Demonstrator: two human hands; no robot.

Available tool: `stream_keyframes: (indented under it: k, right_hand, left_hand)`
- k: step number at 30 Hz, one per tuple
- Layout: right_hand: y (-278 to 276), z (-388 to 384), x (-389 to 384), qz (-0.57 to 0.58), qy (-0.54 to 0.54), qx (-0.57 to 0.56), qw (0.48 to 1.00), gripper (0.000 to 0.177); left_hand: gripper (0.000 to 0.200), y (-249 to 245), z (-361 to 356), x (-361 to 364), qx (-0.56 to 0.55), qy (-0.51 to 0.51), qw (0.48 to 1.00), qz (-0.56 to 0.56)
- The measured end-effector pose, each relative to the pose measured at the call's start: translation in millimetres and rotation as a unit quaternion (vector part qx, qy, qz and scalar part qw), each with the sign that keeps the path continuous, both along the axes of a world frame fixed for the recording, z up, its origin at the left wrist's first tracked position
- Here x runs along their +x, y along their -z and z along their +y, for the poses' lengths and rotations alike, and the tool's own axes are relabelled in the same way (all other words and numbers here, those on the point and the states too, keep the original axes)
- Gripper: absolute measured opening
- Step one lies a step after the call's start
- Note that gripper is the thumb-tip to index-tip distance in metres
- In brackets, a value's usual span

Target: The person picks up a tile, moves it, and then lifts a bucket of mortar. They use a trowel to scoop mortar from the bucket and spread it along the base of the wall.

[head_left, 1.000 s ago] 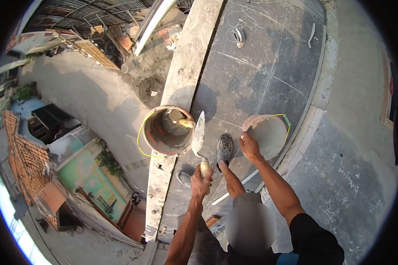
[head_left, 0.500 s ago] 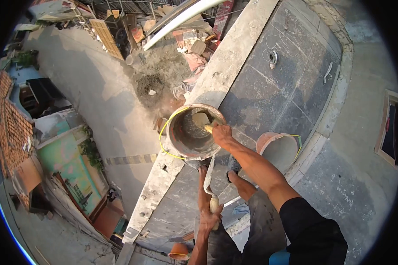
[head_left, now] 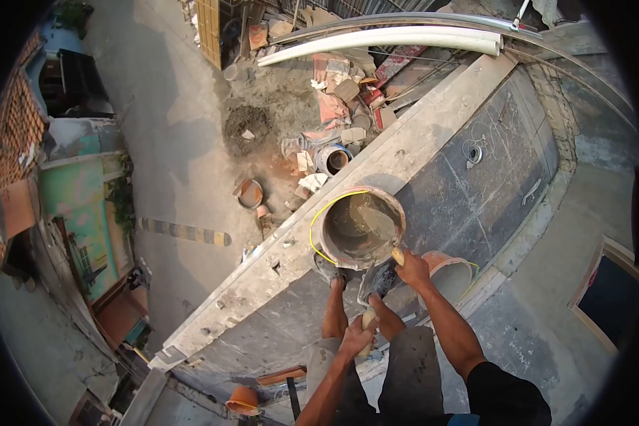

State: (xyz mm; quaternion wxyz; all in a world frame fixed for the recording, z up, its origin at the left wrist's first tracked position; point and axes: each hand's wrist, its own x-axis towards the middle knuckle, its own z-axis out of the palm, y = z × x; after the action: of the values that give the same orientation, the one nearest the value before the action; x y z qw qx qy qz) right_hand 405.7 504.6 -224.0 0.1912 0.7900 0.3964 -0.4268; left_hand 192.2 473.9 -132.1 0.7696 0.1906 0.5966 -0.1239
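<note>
A round bucket (head_left: 361,228) with a yellow handle and grey wet mix inside stands by the pale concrete ledge (head_left: 291,248). My right hand (head_left: 412,270) is closed on a yellowish wooden handle (head_left: 397,254) at the bucket's lower right rim; the tool's other end is hidden in the bucket. Below the bucket, my left hand (head_left: 358,336) grips the wooden handle of a trowel (head_left: 366,290), whose mortar-smeared blade points up towards the bucket's rim. My feet are on both sides of the trowel.
Another bucket (head_left: 449,278) stands right of my right hand. An orange bucket (head_left: 243,400) is at the lower left. White pipes (head_left: 383,39) cross the top. A wire roll (head_left: 475,154) lies on the dark slab. Far below are rubble and a blue-rimmed bucket (head_left: 334,160).
The view has shifted, with more ground and pipes showing. My right hand has moved from inside the bucket's rim to its lower right edge. The scoop's head is no longer visible.
</note>
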Motion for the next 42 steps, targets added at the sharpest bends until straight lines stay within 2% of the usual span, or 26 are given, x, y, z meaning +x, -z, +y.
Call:
stream_keyframes:
  k: [5, 8, 9, 10, 13, 15, 17, 20, 23, 26, 28, 32, 36, 38, 39, 40, 41, 42]
  right_hand:
    - [-25, -25, 8, 0.014, 0.03, 0.054, 0.998, 0.044]
    - [-46, -22, 0, -0.003, 0.061, 0.101, 0.993, 0.039]
    - [-54, -24, -3, -0.005, 0.078, 0.134, 0.988, 0.036]
    - [-56, -32, -5, -0.011, 0.081, 0.124, 0.989, 0.036]
    - [-38, -41, -6, -0.006, 0.07, 0.144, 0.987, 0.031]
    - [-35, -40, -4, -0.001, 0.065, 0.141, 0.988, 0.03]
    - [-32, -42, -7, 0.009, 0.063, 0.133, 0.989, 0.029]
    - [-23, -43, -12, -0.01, 0.075, 0.156, 0.985, 0.028]
    - [-7, -37, -11, -0.015, 0.089, 0.132, 0.987, 0.026]
    - [28, -31, -16, -0.008, 0.109, 0.089, 0.99, 0.033]
    - [58, -25, -15, 0.014, 0.084, 0.038, 0.996, 0.036]
    - [100, -13, -14, 0.073, 0.124, 0.026, 0.989, 0.037]
    - [102, -22, -19, 0.102, 0.21, 0.076, 0.969, 0.035]
    - [93, -43, -20, 0.016, 0.22, 0.176, 0.959, 0.034]
    - [72, -53, -18, -0.013, 0.228, 0.248, 0.941, 0.029]
    - [54, -64, -17, -0.022, 0.234, 0.248, 0.94, 0.029]
    - [35, -76, -17, 0.039, 0.311, 0.29, 0.904, 0.031]
    - [19, -90, -16, 0.095, 0.386, 0.329, 0.857, 0.033]
  left_hand:
    - [0.046, 25, 11, 3, -0.016, -0.037, 0.999, -0.028]
    - [0.048, 38, 22, 8, 0.119, 0.106, 0.987, 0.032]
    - [0.05, 47, 18, 11, 0.164, 0.144, 0.974, 0.06]
    - [0.052, 31, 37, 18, 0.245, 0.207, 0.942, 0.094]
    - [0.051, 48, 46, 25, 0.269, 0.239, 0.927, 0.108]
    - [0.047, 74, 43, 28, 0.332, 0.281, 0.89, 0.138]
    - [0.046, 102, 38, 29, 0.314, 0.291, 0.891, 0.148]
    - [0.047, 117, 40, 27, 0.267, 0.314, 0.898, 0.152]
    - [0.049, 106, 31, 18, 0.292, 0.32, 0.888, 0.156]
    - [0.052, 64, 28, 6, 0.289, 0.3, 0.899, 0.133]
    - [0.053, 41, 20, 0, 0.298, 0.233, 0.919, 0.114]
    - [0.052, 16, 4, -10, 0.281, 0.269, 0.911, 0.137]
    - [0.049, 0, -7, -10, 0.276, 0.239, 0.924, 0.116]
    - [0.047, -9, -7, 6, 0.28, 0.209, 0.932, 0.098]
    - [0.047, -1, -13, 8, 0.282, 0.214, 0.931, 0.09]
    - [0.047, 14, -24, 8, 0.371, 0.228, 0.898, 0.057]
    - [0.048, 20, -34, 11, 0.454, 0.24, 0.858, 0.022]
    - [0.048, 8, -33, 30, 0.449, 0.246, 0.859, 0.005]
